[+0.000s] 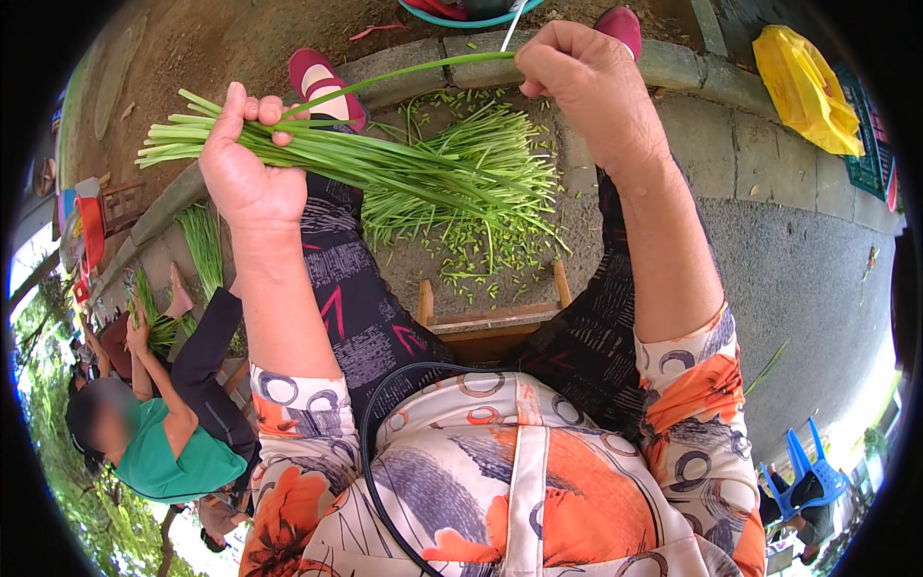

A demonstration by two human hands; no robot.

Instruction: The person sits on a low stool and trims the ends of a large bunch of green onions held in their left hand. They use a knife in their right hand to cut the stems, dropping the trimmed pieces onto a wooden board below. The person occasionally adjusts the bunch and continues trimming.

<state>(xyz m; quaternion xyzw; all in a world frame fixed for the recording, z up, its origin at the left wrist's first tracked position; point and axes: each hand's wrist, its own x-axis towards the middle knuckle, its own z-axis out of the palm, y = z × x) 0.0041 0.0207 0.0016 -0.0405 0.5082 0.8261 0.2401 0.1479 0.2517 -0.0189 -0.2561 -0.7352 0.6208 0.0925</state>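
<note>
My left hand [252, 162] is closed around a bundle of long green stalks [375, 162], their pale cut ends sticking out past it on the left. One long stalk [411, 70] runs from the bundle up to my right hand [570, 76], which pinches its far end between bent fingers. Below the bundle, on the ground between my legs, lies a pile of similar green stalks [476, 173] with short cut pieces [469, 267] scattered around it.
A curb [404, 68] crosses beyond the pile, with the rim of a blue basin [472, 23] past it. A yellow plastic bag [807, 90] rests on a green crate [865, 159] at right. A person in green [169, 454] handles stalks at left. A blue plastic chair [807, 465] stands lower right.
</note>
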